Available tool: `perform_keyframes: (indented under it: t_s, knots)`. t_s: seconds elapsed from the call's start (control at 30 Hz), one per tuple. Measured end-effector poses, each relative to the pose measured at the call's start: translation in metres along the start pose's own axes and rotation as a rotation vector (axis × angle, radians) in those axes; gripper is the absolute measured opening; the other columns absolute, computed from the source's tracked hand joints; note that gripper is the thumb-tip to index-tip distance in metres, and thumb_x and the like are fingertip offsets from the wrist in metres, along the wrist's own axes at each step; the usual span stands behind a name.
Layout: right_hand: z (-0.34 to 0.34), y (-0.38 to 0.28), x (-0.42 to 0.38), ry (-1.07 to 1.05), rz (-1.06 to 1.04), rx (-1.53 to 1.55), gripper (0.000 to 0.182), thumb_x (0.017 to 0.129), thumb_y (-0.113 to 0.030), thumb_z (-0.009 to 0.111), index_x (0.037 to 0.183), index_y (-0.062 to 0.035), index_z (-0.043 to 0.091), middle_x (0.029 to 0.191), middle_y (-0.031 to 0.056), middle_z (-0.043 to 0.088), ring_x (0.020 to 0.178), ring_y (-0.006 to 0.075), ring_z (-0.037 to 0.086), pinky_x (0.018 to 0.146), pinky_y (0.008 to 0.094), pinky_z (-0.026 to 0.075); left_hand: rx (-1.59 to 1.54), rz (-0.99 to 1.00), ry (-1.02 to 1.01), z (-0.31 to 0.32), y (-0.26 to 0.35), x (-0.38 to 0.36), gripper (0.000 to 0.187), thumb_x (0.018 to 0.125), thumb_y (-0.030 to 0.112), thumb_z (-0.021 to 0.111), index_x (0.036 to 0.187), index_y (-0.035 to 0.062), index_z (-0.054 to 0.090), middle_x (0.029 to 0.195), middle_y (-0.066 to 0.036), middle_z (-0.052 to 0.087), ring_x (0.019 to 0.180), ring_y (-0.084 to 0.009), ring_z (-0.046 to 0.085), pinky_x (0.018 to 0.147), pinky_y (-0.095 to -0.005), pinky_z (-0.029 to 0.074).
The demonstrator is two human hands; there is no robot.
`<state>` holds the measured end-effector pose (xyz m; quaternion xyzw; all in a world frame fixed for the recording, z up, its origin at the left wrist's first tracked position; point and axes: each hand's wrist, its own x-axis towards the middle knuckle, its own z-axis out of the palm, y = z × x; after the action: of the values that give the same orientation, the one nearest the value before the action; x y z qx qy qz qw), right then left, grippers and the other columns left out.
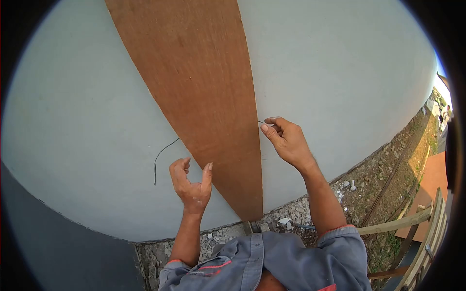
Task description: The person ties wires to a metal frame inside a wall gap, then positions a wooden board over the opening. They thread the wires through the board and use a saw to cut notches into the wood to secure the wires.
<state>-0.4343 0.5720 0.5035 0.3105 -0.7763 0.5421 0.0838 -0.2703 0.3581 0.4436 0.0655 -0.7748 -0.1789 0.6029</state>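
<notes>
A long reddish-brown plywood strip [208, 97] stands against the pale wall and narrows toward the ground in this view. Out past its left edge curves a thin dark wire [158, 157], its lower end hanging free. My left hand [191, 186] is just below that wire, near the board's left edge, thumb and curled fingers apart with nothing between them. At the right edge, my right hand [287, 140] pinches a short dark wire end [260, 122] between thumb and forefinger. Whether both wire pieces join behind the board is hidden.
The pale grey wall [340, 63] spreads on both sides, with a darker grey surface [68, 237] at lower left. Rubble [286, 222] lies along the wall's foot. Curved wooden slats [427, 237] and an orange-brown sheet [429, 186] are at right.
</notes>
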Motion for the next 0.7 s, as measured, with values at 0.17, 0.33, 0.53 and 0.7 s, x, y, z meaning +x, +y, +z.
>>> perform_keyframes:
  t_s: [0.17,0.33,0.53,0.7]
  knots:
    - [0.014,0.024,0.003,-0.069,0.039,0.264,0.033,0.099,-0.023,0.067,0.111,0.0074,0.067,0.073,0.0096,0.068,0.066,0.0114,0.061,0.062,0.0287,0.049,0.013,-0.177,0.024,0.001,0.007,0.053,0.053,0.079,0.019,0.087,0.118,-0.0022,0.059,0.104,-0.011,0.062,0.089,-0.0224,0.059,0.076,-0.0358,0.050]
    - [0.029,0.036,0.000,0.066,-0.047,0.449,0.021,0.098,-0.013,0.064,0.103,0.0055,0.071,0.066,0.0033,0.062,0.059,0.0063,0.047,0.054,0.0264,0.040,-0.070,-0.332,-0.095,0.004,0.007,0.071,0.027,0.086,0.011,0.081,0.101,-0.0035,0.066,0.091,-0.007,0.067,0.074,-0.0135,0.062,0.071,-0.0264,0.052]
    - [0.040,0.045,0.000,0.096,-0.093,0.549,0.016,0.096,-0.010,0.064,0.099,0.0042,0.072,0.062,0.0027,0.059,0.056,0.0067,0.045,0.051,0.0275,0.038,-0.220,-0.433,-0.151,0.000,-0.007,0.076,0.023,0.087,0.010,0.081,0.099,-0.0023,0.066,0.083,-0.002,0.067,0.073,-0.0076,0.059,0.070,-0.0231,0.049]
    - [0.042,0.043,0.002,0.065,-0.046,0.644,0.016,0.095,-0.010,0.065,0.098,0.0044,0.072,0.063,0.0024,0.060,0.056,0.0063,0.046,0.051,0.0269,0.038,-0.047,-0.462,-0.179,-0.004,0.000,0.079,0.026,0.087,0.013,0.081,0.099,-0.0038,0.065,0.083,-0.003,0.066,0.066,-0.0074,0.057,0.065,-0.0227,0.048]
